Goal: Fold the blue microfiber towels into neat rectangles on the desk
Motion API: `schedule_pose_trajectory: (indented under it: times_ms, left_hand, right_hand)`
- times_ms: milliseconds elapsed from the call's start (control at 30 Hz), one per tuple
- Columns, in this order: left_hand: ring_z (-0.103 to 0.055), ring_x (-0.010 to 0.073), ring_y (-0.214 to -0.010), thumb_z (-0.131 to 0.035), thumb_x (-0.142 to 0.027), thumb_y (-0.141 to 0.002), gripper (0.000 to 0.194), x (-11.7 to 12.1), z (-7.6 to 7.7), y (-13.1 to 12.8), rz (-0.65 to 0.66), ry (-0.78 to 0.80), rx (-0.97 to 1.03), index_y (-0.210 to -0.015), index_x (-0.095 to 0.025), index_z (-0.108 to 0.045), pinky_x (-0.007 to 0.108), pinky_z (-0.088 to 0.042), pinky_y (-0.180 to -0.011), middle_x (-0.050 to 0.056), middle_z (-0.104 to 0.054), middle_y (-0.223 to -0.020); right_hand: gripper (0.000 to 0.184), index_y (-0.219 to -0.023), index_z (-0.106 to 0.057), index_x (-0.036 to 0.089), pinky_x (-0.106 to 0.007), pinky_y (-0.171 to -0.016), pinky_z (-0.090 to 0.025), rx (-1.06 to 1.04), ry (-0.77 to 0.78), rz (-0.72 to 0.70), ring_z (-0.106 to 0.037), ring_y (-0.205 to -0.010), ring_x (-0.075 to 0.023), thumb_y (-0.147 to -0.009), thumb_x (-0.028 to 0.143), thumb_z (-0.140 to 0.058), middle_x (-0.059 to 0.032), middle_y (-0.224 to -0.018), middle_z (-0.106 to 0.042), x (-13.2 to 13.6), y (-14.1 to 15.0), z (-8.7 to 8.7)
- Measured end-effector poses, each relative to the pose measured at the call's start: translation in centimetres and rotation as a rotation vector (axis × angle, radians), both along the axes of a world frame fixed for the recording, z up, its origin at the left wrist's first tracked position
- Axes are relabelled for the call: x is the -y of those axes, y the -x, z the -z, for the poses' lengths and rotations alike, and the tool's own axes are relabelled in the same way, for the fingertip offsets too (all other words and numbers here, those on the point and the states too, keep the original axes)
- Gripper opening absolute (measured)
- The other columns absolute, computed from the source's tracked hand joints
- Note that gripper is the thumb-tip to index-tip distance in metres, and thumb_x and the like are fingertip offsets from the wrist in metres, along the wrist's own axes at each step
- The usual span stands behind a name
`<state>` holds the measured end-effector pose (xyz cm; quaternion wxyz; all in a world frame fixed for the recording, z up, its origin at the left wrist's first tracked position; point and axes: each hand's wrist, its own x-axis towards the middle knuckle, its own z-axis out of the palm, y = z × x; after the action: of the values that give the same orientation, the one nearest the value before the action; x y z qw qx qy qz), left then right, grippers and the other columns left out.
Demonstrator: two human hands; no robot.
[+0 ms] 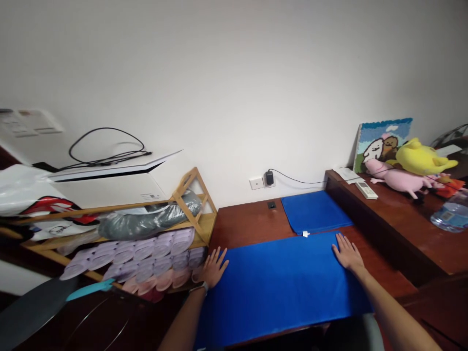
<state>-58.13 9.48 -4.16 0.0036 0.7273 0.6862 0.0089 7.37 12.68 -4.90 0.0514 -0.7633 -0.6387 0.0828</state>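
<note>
A blue cloth (281, 282) lies spread flat on the reddish-brown desk (243, 224), its near edge at the desk's front. My left hand (215, 268) rests with fingers spread at the cloth's upper left corner, a band around the wrist. At the upper right corner, my right hand (348, 252) lies flat, palm down, fingers stretched out. Behind the spread cloth is a second, smaller blue cloth (314, 212), which looks folded. A small white tag (306, 234) shows at its near edge.
On the left, a wooden rack (197, 222) holds rows of lilac and pink slippers (146, 251) and a white box (109, 187). A plugged-in black adapter (269, 177) trails a cable along the wall. Plush toys (397, 180), a remote (366, 190) and a plastic bottle (451, 214) occupy the raised right surface.
</note>
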Motion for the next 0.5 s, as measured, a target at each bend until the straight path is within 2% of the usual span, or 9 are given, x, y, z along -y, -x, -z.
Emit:
schedule_pose_trajectory:
  times_ms: [100, 200, 300, 400, 500]
  left_hand:
    - [-0.033, 0.0311, -0.156, -0.029, -0.061, -0.105, 0.067, -0.3, -1.2, -0.1, 0.018, 0.05, -0.005, -0.162, -0.028, -0.038, 0.053, -0.028, -0.124, 0.01, -0.035, -0.17]
    - [-0.036, 0.0276, -0.155, -0.026, -0.056, -0.107, 0.064, -0.3, -2.0, -0.5, 0.066, -0.04, 0.019, -0.16, -0.024, -0.042, 0.048, -0.028, -0.126, 0.01, -0.037, -0.169]
    - [-0.033, 0.0252, -0.156, -0.026, -0.052, -0.108, 0.06, 0.1, -1.8, -1.4, 0.139, -0.131, 0.072, -0.159, -0.024, -0.043, 0.047, -0.026, -0.127, 0.008, -0.037, -0.169]
    - [-0.032, 0.0242, -0.156, -0.029, -0.052, -0.109, 0.057, 0.9, -0.9, -2.3, 0.187, -0.129, 0.117, -0.16, -0.031, -0.041, 0.048, -0.026, -0.128, 0.004, -0.037, -0.17]
    - [-0.031, 0.0238, -0.157, -0.029, -0.054, -0.109, 0.058, 1.7, -0.2, -2.5, 0.169, -0.1, 0.133, -0.162, -0.033, -0.036, 0.048, -0.025, -0.128, 0.003, -0.035, -0.17]
  right_hand:
    - [0.073, -0.163, -0.032, 0.009, -0.056, -0.128, -0.019, 0.025, 0.07, 0.003, -0.026, -0.158, -0.0304, -0.101, 0.046, -0.021, -0.0154, -0.17, -0.031, -0.3, 0.9, -1.7]
    - [0.067, -0.159, -0.04, 0.008, -0.056, -0.127, -0.018, 0.071, -0.043, -0.097, -0.035, -0.154, -0.0316, -0.101, 0.037, -0.026, -0.0178, -0.165, -0.04, 0.0, 5.4, -3.9]
    - [0.064, -0.159, -0.043, 0.01, -0.047, -0.128, -0.021, 0.01, -0.144, -0.349, -0.038, -0.153, -0.0266, -0.102, 0.034, -0.027, -0.0145, -0.164, -0.043, 0.9, 13.7, -5.8]
    - [0.064, -0.162, -0.037, 0.015, -0.043, -0.129, -0.019, -0.108, -0.117, -0.594, -0.031, -0.156, -0.0234, -0.104, 0.041, -0.029, -0.0078, -0.168, -0.037, 1.9, 23.2, -6.3]
    - [0.064, -0.164, -0.034, 0.022, -0.042, -0.128, -0.019, -0.168, -0.092, -0.666, -0.028, -0.157, -0.0226, -0.106, 0.049, -0.025, -0.0014, -0.169, -0.033, 2.5, 29.8, -5.8]
